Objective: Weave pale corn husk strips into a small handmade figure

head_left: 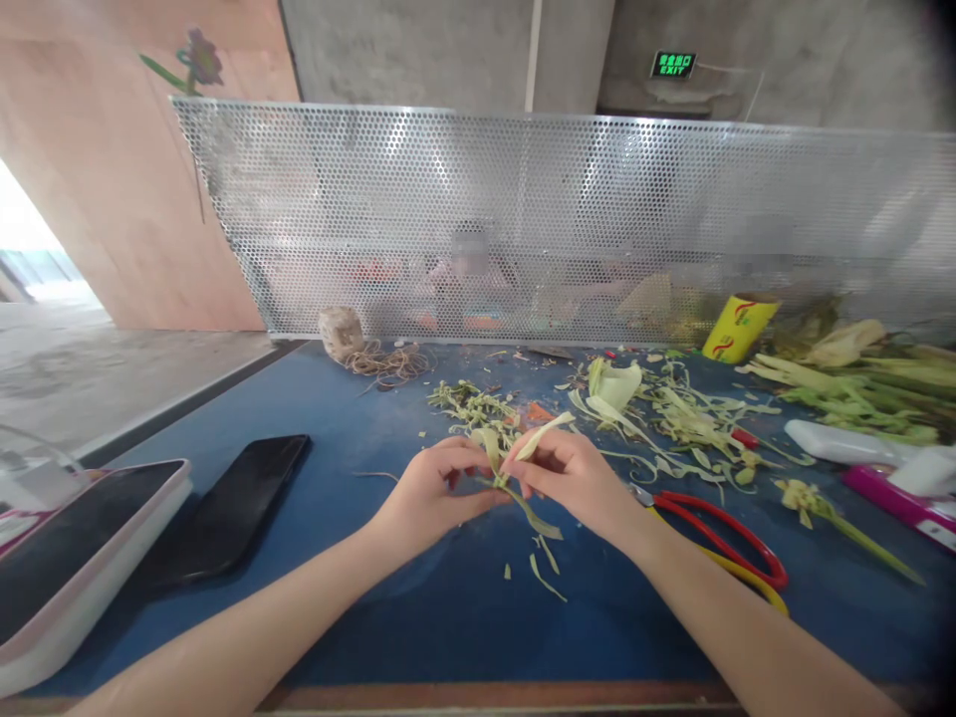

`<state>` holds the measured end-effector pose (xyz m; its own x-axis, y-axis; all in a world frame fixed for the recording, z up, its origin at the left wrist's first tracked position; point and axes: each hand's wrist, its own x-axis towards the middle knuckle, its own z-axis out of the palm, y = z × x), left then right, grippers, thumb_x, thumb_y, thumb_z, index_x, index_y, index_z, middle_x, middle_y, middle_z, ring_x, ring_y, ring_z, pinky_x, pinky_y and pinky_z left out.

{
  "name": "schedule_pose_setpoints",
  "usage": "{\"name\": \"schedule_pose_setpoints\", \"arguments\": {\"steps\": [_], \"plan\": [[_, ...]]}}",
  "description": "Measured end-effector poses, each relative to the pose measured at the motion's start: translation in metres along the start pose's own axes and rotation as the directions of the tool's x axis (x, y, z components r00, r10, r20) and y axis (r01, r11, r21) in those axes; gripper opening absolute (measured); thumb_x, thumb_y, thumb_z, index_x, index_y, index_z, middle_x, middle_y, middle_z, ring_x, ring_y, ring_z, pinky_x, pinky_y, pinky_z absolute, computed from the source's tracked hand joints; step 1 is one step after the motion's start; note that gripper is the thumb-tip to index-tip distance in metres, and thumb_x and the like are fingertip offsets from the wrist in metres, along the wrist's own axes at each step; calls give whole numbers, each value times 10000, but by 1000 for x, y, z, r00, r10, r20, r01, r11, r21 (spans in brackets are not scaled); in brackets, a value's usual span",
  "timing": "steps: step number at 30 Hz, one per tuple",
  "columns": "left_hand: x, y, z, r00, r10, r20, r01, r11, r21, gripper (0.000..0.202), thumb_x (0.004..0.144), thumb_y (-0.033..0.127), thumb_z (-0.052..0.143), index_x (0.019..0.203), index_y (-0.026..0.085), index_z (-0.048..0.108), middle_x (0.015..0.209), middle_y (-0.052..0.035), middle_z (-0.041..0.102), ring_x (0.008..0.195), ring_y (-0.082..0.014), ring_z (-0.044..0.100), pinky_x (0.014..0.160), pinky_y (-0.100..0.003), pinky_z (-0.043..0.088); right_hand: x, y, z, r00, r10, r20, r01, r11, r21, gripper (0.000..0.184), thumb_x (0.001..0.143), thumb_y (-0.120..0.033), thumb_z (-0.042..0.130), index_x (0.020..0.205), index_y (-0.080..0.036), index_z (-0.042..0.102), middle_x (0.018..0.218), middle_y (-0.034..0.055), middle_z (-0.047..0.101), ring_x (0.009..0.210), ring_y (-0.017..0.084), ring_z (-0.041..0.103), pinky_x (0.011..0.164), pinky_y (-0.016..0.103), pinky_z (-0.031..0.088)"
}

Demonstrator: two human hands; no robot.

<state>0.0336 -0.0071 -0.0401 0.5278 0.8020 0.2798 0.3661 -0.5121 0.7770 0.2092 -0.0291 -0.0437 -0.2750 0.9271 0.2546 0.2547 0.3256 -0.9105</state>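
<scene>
Above the middle of the blue table, my left hand [440, 483] pinches a small bundle of pale green corn husk [489, 446] between thumb and fingers. My right hand [579, 480] meets it there, its fingers closed on a narrow husk strip [549, 434] that points up to the right. A longer piece of husk [532, 513] hangs below the fingertips. Just right of my right wrist lie scissors [736, 543] with red and yellow handles, partly covered by my forearm. Small husk scraps [548, 578] are scattered under my hands.
Two phones [243, 508] [90, 548] lie on the left. Twine [388, 363] sits near the perforated metal divider [523, 199], behind which a person sits. Husk shreds [694, 418], a yellow roll [739, 327], a husk pile [858, 388] and a tied husk piece [843, 518] are on the right.
</scene>
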Motion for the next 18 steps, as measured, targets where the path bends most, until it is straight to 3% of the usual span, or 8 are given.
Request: {"name": "schedule_pose_setpoints", "arguments": {"steps": [3, 5, 8, 12, 18], "plan": [[0, 2, -1, 1000, 5, -11, -5, 999, 44, 124, 655, 268, 637, 626, 148, 641, 614, 8, 536, 578, -99, 434, 527, -208, 330, 1, 2, -1, 1000, 10, -27, -10, 1000, 0, 144, 749, -320, 553, 735, -177, 559, 587, -16, 537, 528, 99, 514, 513, 218, 412], [0, 0, 0, 999, -32, -8, 32, 999, 3, 150, 676, 281, 615, 625, 141, 628, 585, 14, 528, 552, -96, 431, 522, -210, 335, 1, 3, -1, 1000, 5, -31, -6, 1000, -28, 173, 731, -341, 575, 792, -181, 555, 720, 11, 568, 623, 114, 530, 563, 231, 427], [1, -4, 2, 991, -131, 40, 136, 974, -183, 184, 710, 302, 577, 703, 129, 639, 626, -1, 575, 581, -110, 488, 563, -220, 382, 1, 6, 0, 1000, -3, -4, 2, 995, -104, 256, 697, -341, 616, 895, -200, 537, 899, 37, 549, 768, 138, 522, 632, 245, 438], [1, -6, 4, 968, -232, 99, 252, 884, -394, 188, 691, 286, 604, 766, 122, 656, 711, -25, 639, 665, -128, 543, 654, -237, 416, 1, 8, 2, 1000, 1, 22, 0, 997, -74, 216, 719, -302, 594, 896, -203, 520, 884, 26, 535, 805, 138, 533, 696, 264, 458], [2, -6, 3, 952, -264, 154, 305, 850, -430, 217, 708, 315, 591, 726, 114, 671, 615, -15, 613, 491, -68, 426, 477, -192, 333, 3, 9, 2, 999, 49, 16, -50, 998, 30, 163, 737, -209, 557, 896, -189, 525, 914, 38, 591, 866, 157, 582, 788, 323, 469]]}}
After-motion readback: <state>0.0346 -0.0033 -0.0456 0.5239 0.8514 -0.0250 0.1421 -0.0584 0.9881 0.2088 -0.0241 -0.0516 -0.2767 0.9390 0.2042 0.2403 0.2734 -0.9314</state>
